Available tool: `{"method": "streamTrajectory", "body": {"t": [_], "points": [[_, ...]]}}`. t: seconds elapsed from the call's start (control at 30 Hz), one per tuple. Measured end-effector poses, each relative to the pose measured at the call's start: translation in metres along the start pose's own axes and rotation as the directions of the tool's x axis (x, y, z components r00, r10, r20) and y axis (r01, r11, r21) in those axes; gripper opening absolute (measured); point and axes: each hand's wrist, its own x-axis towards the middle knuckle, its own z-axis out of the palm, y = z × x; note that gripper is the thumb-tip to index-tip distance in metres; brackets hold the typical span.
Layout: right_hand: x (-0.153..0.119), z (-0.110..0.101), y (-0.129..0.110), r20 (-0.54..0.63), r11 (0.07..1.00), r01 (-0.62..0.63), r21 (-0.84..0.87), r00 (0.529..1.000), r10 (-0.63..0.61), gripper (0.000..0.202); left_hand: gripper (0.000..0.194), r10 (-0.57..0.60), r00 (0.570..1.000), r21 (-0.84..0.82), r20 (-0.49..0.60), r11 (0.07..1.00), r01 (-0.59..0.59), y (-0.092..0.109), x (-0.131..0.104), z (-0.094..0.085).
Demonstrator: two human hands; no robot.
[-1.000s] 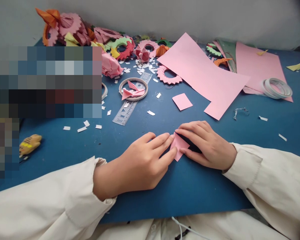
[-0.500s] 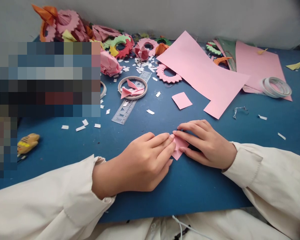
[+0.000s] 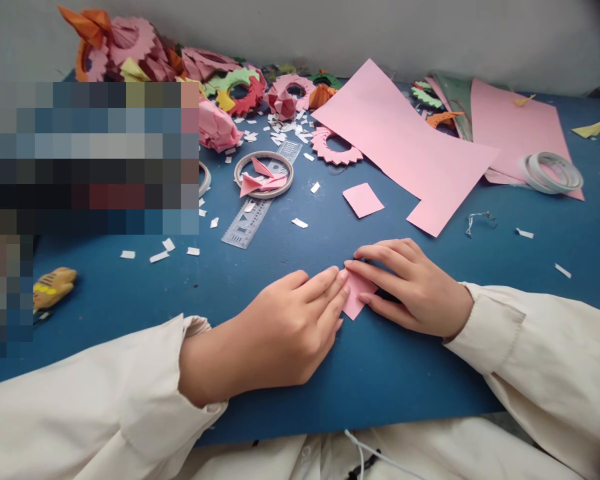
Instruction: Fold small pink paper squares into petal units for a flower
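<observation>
Some folded pink pieces [image 3: 250, 185] within tape roll [image 3: 291, 177]; fingers [image 3: 327, 293] on pink paper [image 3: 356, 305].

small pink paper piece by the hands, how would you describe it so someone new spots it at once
On the near side of the blue table, a bare left hand and a bare right hand are close together. The small pink paper piece lies between them, partly covered. Unlike the loose pink paper square beyond it, this one has both hands touching it.
</observation>
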Motion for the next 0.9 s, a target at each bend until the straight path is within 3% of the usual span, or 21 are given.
{"method": "streamTrajectory", "body": {"t": [0.23, 0.43, 0.57, 0.67, 0.8, 0.9], "points": [[0.000, -0.001, 0.000, 0.034, 1.000, -0.001, -0.026, 0.999, 0.002, 0.039, 0.029, 0.013, 0.998, 0.030, -0.057, 0.999, -0.012, 0.003, 0.000, -0.004], [0.002, -0.004, -0.004, -0.053, 0.998, 0.003, -0.067, 0.999, -0.007, 0.024, 0.018, 0.089, 0.994, 0.073, -0.069, 0.994, -0.084, -0.001, -0.001, -0.003], [0.002, -0.003, -0.005, -0.050, 0.999, 0.041, -0.024, 0.998, -0.042, 0.025, 0.017, -0.046, 0.988, -0.055, -0.148, 0.998, 0.039, -0.003, 0.000, 0.000], [0.000, -0.002, -0.005, -0.046, 0.999, 0.040, -0.006, 0.998, -0.040, 0.025, 0.024, -0.153, 0.984, -0.093, -0.090, 0.985, 0.145, -0.006, 0.002, 0.001], [0.000, -0.001, -0.005, -0.053, 1.000, 0.031, 0.000, 0.998, -0.031, 0.023, 0.036, -0.172, 0.985, -0.064, 0.008, 0.983, 0.172, -0.008, 0.005, 0.004], [0.001, -0.002, -0.006, -0.105, 0.999, -0.036, 0.033, 0.994, 0.040, 0.018, 0.032, -0.179, 0.984, -0.081, -0.012, 0.981, 0.177, -0.008, 0.006, 0.006]]}}
